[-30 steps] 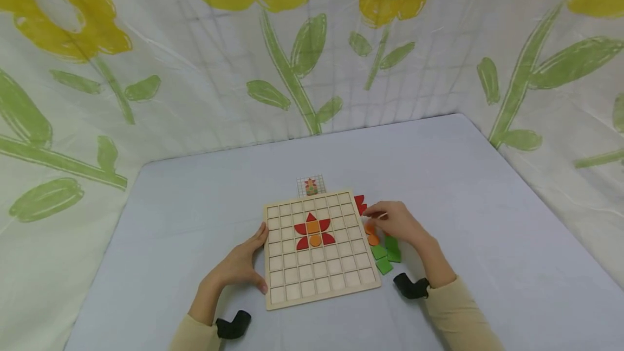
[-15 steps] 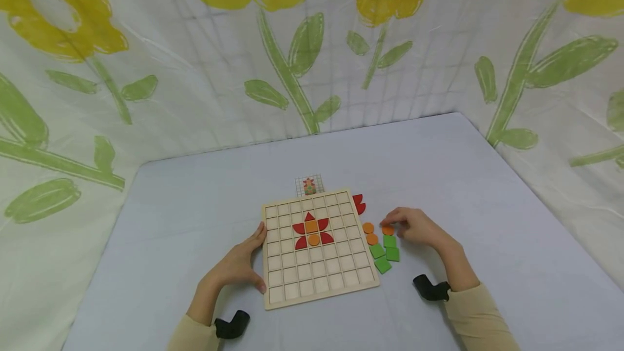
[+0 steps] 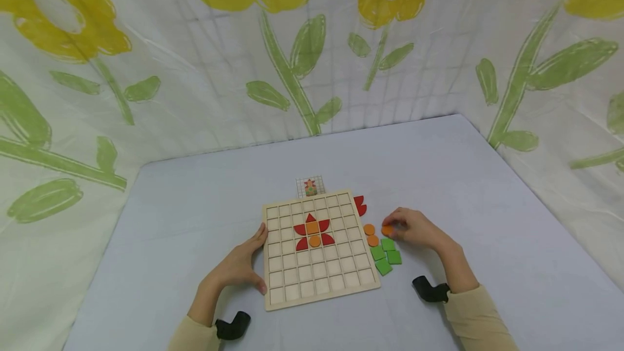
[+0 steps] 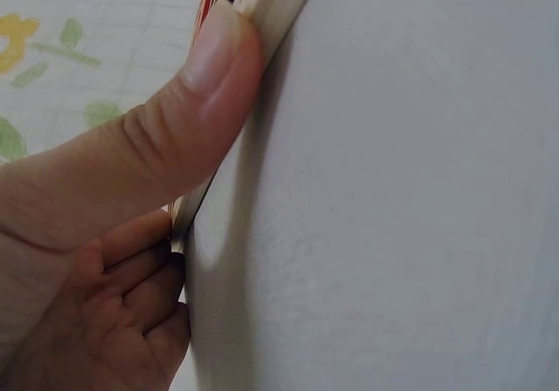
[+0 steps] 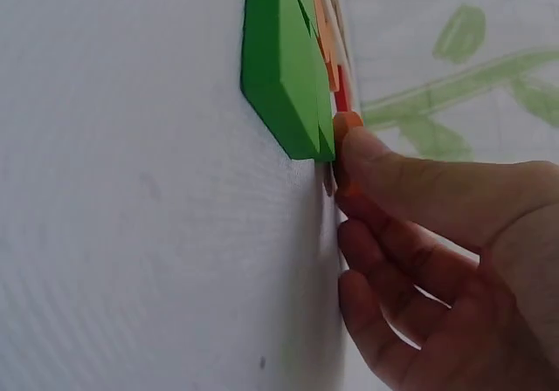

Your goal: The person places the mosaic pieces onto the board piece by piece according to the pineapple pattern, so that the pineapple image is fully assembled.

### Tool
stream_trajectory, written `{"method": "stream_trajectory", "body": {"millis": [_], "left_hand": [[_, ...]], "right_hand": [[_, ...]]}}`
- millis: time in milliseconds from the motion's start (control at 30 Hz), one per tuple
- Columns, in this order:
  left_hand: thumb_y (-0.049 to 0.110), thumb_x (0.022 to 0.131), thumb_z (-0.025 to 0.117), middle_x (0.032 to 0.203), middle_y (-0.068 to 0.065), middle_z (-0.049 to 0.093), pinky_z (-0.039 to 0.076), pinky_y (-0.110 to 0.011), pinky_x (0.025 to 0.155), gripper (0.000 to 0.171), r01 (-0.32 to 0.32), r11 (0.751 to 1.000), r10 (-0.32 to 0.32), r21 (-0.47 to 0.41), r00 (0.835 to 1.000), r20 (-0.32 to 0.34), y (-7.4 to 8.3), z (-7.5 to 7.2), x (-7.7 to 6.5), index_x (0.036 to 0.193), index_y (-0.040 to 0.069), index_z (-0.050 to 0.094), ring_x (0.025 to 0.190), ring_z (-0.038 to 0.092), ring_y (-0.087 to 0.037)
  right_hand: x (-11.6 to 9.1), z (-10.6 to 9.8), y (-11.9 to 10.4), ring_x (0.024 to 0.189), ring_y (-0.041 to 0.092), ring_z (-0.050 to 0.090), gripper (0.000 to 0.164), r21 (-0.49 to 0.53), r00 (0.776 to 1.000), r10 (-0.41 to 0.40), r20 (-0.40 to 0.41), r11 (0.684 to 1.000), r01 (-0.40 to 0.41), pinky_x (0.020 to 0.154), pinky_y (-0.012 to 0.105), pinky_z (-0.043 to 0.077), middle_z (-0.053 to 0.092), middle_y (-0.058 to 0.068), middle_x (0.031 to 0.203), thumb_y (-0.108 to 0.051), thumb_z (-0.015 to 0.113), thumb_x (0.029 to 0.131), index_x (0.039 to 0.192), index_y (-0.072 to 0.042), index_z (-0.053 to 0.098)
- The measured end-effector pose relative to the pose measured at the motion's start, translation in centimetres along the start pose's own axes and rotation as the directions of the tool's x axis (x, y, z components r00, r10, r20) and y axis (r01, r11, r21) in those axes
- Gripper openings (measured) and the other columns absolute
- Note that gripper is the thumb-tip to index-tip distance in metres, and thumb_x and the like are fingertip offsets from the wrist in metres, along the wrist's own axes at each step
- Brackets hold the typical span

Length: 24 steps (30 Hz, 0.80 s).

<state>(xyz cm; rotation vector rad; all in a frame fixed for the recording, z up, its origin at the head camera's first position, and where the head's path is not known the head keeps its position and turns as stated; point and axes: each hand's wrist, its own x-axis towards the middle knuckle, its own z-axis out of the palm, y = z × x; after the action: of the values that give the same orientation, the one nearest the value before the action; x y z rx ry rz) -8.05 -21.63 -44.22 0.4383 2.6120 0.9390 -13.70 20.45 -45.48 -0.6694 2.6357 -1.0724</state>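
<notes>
A wooden grid board (image 3: 292,276) lies on the table, with red pieces, an orange square (image 3: 312,227) and an orange disc (image 3: 314,241) set in its upper middle cells. My left hand (image 3: 239,264) rests along the board's left edge, thumb and fingers spread apart; in the left wrist view the thumb (image 4: 210,68) touches the board's side. My right hand (image 3: 414,229) pinches another orange disc (image 5: 348,122) at table level, right of the board. Two more orange discs (image 3: 369,229) and several green squares (image 3: 383,267) lie between that hand and the board.
Red pieces (image 3: 361,206) lie by the board's upper right edge. A small gridded card (image 3: 310,186) with a printed red, orange and green figure sits behind the board. White cloth (image 3: 195,69) with yellow flowers hangs behind the table.
My right hand has moved right, away from the board's edge, and now pinches an orange disc there. The uppermost green square has shifted slightly left. The left hand stays put.
</notes>
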Motion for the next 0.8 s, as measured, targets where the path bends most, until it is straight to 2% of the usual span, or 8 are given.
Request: {"method": "stream_trajectory", "body": {"millis": [167,300,533,800], "left_hand": [[0.02,0.044,0.097,0.158,-0.022,0.014,0.024,-0.056,0.112,0.13,0.001,1.0,-0.001,-0.004,1.0,0.0,0.0,0.0,0.0,0.148,-0.011,0.024,0.142,0.019,-0.042],[0.02,0.043,0.096,0.157,-0.022,0.014,0.024,-0.056,0.112,0.13,0.005,1.0,-0.005,-0.006,1.0,-0.002,0.1,0.0,-0.1,0.147,-0.011,0.024,0.142,0.019,-0.043],[0.02,0.044,0.096,0.157,-0.022,0.014,0.025,-0.056,0.111,0.13,-0.004,1.0,0.004,0.009,1.0,-0.005,-0.1,0.0,-0.1,0.147,-0.011,0.025,0.142,0.02,-0.043],[0.019,0.045,0.096,0.157,-0.022,0.014,0.024,-0.055,0.112,0.129,-0.007,1.0,0.007,0.003,1.0,-0.003,-0.2,0.2,0.1,0.147,-0.011,0.024,0.142,0.019,-0.042]], "right_hand": [[0.2,0.2,-0.3,0.094,0.026,0.059,0.018,-0.012,0.998,-0.016,-0.056,1.0,0.015,0.086,0.048,0.052,0.063,0.005,0.099,0.0,0.07,0.084,0.101,0.0,0.064],[0.7,0.7,-1.1,0.091,0.025,0.06,0.02,0.024,0.995,-0.038,-0.094,0.999,0.04,0.084,0.043,0.054,0.063,0.007,0.099,0.0,0.071,0.084,0.101,0.0,0.062],[1.5,2.3,-3.1,0.089,0.023,0.063,0.021,0.116,0.995,-0.04,-0.092,0.992,0.05,0.079,0.035,0.055,0.064,0.009,0.102,0.002,0.071,0.083,0.104,0.002,0.065],[2.4,3.9,-4.9,0.082,0.018,0.064,0.023,0.104,0.988,-0.115,-0.099,0.987,0.126,0.073,0.027,0.056,0.067,0.006,0.095,0.001,0.077,0.079,0.1,0.002,0.069]]}}
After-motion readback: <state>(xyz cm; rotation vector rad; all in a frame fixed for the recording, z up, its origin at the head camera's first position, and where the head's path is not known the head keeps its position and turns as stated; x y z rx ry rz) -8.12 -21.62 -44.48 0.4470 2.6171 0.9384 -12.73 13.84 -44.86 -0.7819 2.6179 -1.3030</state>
